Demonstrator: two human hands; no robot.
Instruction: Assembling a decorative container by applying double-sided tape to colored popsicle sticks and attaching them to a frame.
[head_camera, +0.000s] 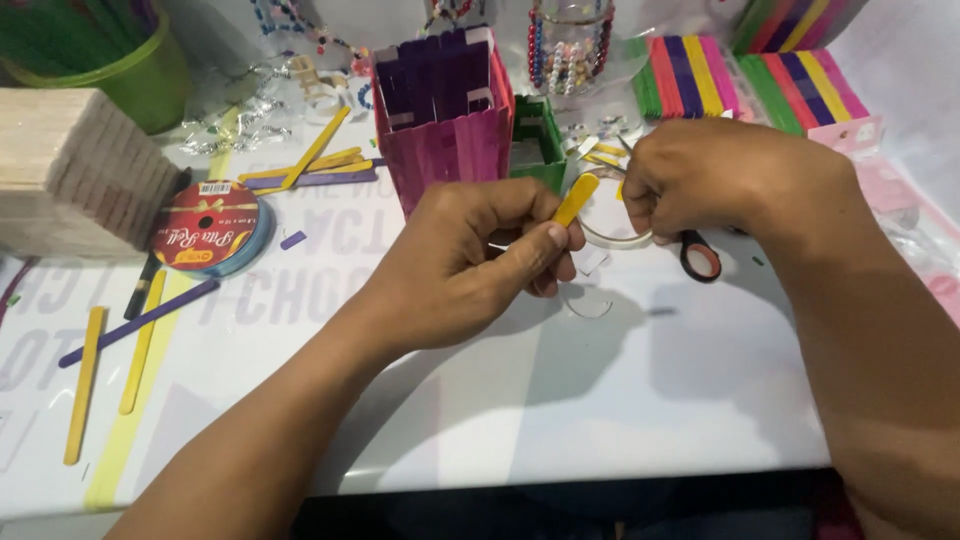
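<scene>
Head view: my left hand (470, 262) pinched the short yellow wooden craft stick (576, 199), tilted up-right toward my right hand (700, 178), closed on clear tape (615, 238).

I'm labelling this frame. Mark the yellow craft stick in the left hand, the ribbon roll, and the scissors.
yellow craft stick (577, 198), head view, on its rounded upper end above the left hand's fingers.
ribbon roll (208, 228), head view, on its red round label face.
scissors (701, 259), head view, on the black handle loop.
</scene>
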